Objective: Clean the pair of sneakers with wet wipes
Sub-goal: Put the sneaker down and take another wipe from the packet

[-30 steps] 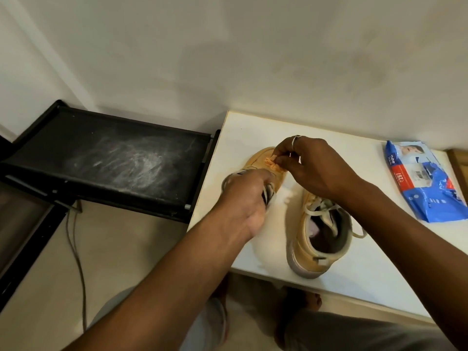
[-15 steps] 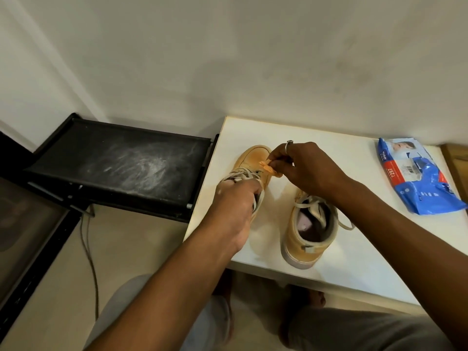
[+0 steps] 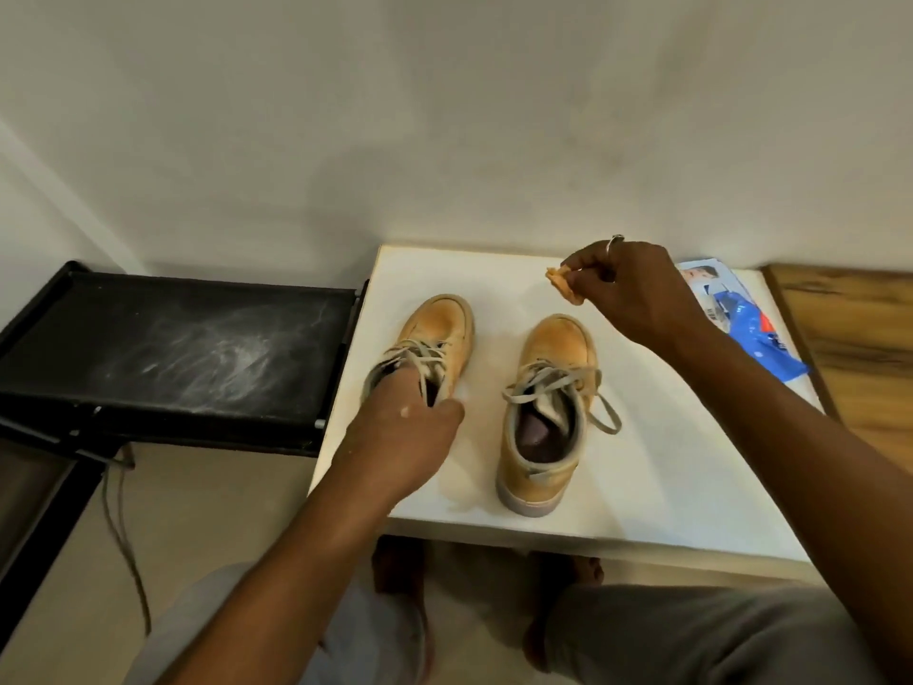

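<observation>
Left sneaker [image 3: 442, 333] gripped by the left hand [image 3: 400, 442]; right hand [image 3: 637, 289] fingers [image 3: 588, 274] pinch a stained wipe [image 3: 563, 285]; wipes pack [image 3: 741, 313] lettering unreadable.

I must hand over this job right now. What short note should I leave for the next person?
The left hand grips the collar of the left-side sneaker, fingers inside.
The right hand pinches a tan-stained wipe above the table, touching no shoe.
The right-side sneaker stands free; the wipes pack lies far right.
Done: some wiping, judging by the stain; extent unclear.
Left: probably wipe both with fresh wipes.
</observation>
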Motion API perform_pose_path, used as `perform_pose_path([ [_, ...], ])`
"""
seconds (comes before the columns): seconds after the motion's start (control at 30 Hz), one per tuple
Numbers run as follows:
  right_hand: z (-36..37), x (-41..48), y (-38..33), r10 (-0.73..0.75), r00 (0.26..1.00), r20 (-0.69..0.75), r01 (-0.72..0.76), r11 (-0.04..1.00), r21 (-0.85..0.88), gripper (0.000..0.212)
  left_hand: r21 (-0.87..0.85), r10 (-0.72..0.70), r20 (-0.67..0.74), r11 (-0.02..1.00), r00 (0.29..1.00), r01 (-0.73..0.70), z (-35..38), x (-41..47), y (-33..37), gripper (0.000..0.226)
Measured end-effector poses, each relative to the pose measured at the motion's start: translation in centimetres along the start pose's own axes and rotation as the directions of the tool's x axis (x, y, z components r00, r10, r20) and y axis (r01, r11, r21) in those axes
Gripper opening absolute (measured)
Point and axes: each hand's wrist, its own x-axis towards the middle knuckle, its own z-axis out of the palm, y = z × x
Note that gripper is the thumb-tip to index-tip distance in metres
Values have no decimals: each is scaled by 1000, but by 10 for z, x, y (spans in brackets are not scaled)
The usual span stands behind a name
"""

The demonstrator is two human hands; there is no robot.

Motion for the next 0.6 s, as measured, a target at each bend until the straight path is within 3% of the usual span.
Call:
perform_pose_path([
  [0.17,-40,-17,49,148,988,-48,-150,988,-25,13,255,177,-92,955,980,-149,7,1,-2,31],
  [0.27,-66,-23,90,283,950,-134,-287,958,-12,11,290,201,-139,945,970,-154,8,4,-1,33],
  [0.4,-86,-33,139,479,845,-239,-475,877,79,19,331,183,-180,936,966,-116,7,8,-3,34],
  [0.6,-75,-27,166,550,800,-242,-546,833,89,14,335,236,-231,930,944,-151,5,10,-4,24],
])
